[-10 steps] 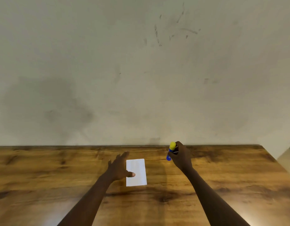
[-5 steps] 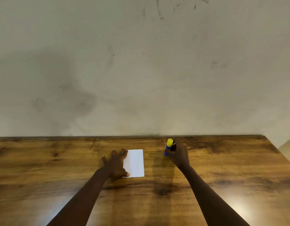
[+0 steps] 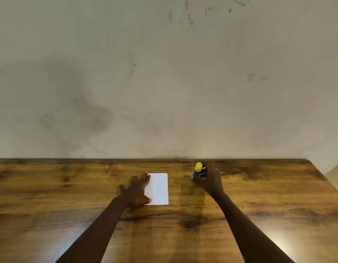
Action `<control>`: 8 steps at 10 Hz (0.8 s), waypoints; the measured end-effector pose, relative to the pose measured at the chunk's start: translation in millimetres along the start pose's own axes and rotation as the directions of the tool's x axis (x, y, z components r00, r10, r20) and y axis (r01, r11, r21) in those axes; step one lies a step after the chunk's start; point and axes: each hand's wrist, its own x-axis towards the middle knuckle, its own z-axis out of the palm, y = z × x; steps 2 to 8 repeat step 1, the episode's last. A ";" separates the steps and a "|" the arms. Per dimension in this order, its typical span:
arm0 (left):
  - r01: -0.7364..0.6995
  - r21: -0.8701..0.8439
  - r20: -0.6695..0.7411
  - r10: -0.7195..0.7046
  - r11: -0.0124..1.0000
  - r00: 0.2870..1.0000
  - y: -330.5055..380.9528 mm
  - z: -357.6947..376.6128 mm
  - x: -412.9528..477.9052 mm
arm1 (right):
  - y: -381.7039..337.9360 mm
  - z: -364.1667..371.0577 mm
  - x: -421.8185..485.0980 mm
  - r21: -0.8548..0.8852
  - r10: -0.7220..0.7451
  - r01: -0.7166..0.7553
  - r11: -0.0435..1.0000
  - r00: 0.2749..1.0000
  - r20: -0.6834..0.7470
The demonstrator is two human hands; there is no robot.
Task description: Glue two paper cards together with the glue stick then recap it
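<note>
A white paper card [image 3: 158, 188] lies flat on the wooden table [image 3: 69, 186]; I cannot tell whether it is one card or two stacked. My left hand [image 3: 135, 190] lies flat with spread fingers on the card's left edge, thumb at its near corner. A blue glue stick [image 3: 197, 170] with its yellow cap on stands upright to the right of the card, its base on or close to the table. My right hand [image 3: 210, 179] is wrapped around the stick's blue body.
A stained pale wall [image 3: 164, 82] rises straight from the table's far edge. The table's right edge [image 3: 331, 185] runs diagonally at the far right.
The glue stick in my right hand has come down from a tilt to upright at the table. My left hand has flattened onto the card's left edge. The view has tilted downward.
</note>
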 end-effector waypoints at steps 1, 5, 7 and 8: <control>-0.010 -0.041 -0.052 0.008 0.999 0.999 -3.2 3.9 -3.3 | 5.0 -2.9 -5.6 0.043 0.042 -0.041 0.998 0.999 -0.010; -0.010 -0.041 -0.052 0.008 0.999 0.999 -3.2 3.9 -3.3 | 5.0 -2.9 -5.6 0.043 0.042 -0.041 0.998 0.999 -0.010; -0.010 -0.041 -0.052 0.008 0.999 0.999 -3.2 3.9 -3.3 | 5.0 -2.9 -5.6 0.043 0.042 -0.041 0.998 0.999 -0.010; -0.010 -0.041 -0.052 0.008 0.999 0.999 -3.2 3.9 -3.3 | 5.0 -2.9 -5.6 0.043 0.042 -0.041 0.998 0.999 -0.010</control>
